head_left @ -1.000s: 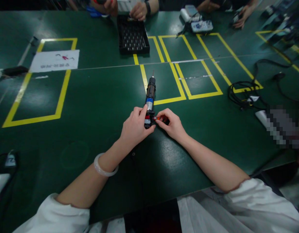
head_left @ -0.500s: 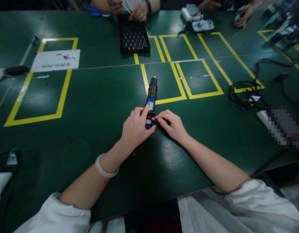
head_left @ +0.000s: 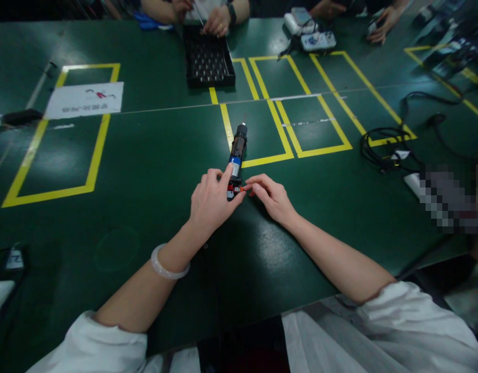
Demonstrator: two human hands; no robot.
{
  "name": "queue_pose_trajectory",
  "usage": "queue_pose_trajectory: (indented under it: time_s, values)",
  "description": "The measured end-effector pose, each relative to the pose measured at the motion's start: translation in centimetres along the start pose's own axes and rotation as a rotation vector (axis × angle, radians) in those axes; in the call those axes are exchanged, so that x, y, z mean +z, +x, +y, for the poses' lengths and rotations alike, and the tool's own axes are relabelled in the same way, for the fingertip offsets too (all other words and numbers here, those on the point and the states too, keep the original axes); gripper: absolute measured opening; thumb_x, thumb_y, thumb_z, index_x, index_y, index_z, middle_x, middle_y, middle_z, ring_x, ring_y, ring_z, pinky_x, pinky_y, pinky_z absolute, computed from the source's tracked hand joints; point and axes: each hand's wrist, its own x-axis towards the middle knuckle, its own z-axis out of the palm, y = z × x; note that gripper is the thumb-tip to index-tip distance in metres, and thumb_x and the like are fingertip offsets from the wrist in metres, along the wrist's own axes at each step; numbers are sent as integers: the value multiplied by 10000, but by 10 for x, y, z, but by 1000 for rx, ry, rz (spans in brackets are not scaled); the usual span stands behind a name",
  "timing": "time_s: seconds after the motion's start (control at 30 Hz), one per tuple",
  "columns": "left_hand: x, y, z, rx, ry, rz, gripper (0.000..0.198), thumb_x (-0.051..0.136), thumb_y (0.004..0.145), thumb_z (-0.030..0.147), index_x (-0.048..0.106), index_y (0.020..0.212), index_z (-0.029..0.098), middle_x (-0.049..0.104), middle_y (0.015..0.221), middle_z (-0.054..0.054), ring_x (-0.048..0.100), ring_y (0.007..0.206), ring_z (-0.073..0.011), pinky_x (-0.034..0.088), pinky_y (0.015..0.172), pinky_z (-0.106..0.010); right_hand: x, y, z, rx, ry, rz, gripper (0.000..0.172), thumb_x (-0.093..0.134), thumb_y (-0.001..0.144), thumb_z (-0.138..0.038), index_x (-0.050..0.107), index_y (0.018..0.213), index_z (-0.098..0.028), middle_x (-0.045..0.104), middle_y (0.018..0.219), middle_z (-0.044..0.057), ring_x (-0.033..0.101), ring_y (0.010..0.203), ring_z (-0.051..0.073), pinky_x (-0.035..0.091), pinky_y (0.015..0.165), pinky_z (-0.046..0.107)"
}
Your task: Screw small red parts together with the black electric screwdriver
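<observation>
- Head view: the cylindrical device [head_left: 237,150] lies at mid-table in front of the wearer, thin tip pointing away; whether it rests on the surface or is slightly raised cannot be told.
- Rear section of the device: a small red-orange piece [head_left: 242,189] shows at its right side, facing the right hand [head_left: 273,199].
- Left hand [head_left: 211,201]: clamped around the rear section, thumb on the near side, index finger along the body by the blue band. This grip appears to steady the device while leaving its right side uncovered.
- Right hand: fingers bent, fingertips gathered just beside the red-orange piece (contact, or a pinch on it, cannot be confirmed). The position probably gives the fingertips direct access from the open side.
- Hands: close to each other, with the rear section of the device between them.
- Yellow tape [head_left: 268,160]: marks rectangles on the green table [head_left: 157,150], presumably to set out places; the device's front part overlaps one corner.
- Black tray [head_left: 211,82]: beyond the device, with rows of small pale tips inside; a co-worker's hand [head_left: 218,22] is at its far edge.
- Coiled cable [head_left: 373,150]: at right, well apart from both hands.
</observation>
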Motion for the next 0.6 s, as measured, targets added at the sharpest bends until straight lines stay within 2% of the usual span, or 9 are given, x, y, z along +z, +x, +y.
queue_pose_trajectory:
  time_s: [0.13, 0.27, 0.43, 0.6]
  values:
    - [-6, -1, -8, 10, 65, -28, 706, 500, 926, 541, 359, 1533, 209, 525, 1239, -158, 553, 1039, -310, 485, 806, -384, 0, 1, 3, -20, -29, -20, 250, 480, 1004, -379, 640, 1070, -198, 706, 932, 35, 663, 846, 159, 512, 805, 298]
    - [-13, -6, -27, 6, 94, -61, 710, 465, 937, 549, 327, 1546, 211, 512, 1271, -170, 552, 1069, -326, 493, 817, -400, -2, 2, 2, -41, -75, -33, 243, 480, 1005, -342, 668, 989, -191, 700, 917, 38, 656, 859, 159, 499, 799, 287]
    - [-28, -20, -65, -120, 110, -114, 743, 380, 939, 621, 322, 1548, 199, 483, 1315, -207, 546, 1116, -376, 513, 820, -446, -3, 2, -1, -61, -94, -53, 233, 492, 999, -295, 682, 936, -175, 698, 877, 33, 650, 829, 151, 476, 773, 272]
    - [-46, -32, -117, -324, 137, -188, 812, 285, 923, 701, 275, 1552, 188, 428, 1387, -238, 499, 1219, -436, 520, 874, -562, -2, 2, -1, -70, -107, -70, 218, 510, 991, -271, 684, 906, -171, 705, 845, 24, 655, 806, 144, 464, 754, 259]
